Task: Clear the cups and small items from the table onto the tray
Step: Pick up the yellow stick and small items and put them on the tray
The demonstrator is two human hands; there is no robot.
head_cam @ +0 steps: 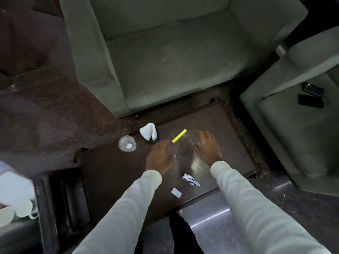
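Observation:
Both my hands hover over the dark low table, fingers spread and holding nothing. My left hand is just right of a napkin holder with white napkins. My right hand is right of a yellow stick packet lying flat. A clear plastic cup stands at the table's far left edge. Nearer me lie a crumpled paper and a small white sachet. A dark tray sits at the left end of the table.
A grey armchair faces the table's far side, another grey seat at the right carries two dark phones. White cups lie at the lower left edge. Dark floor surrounds the table.

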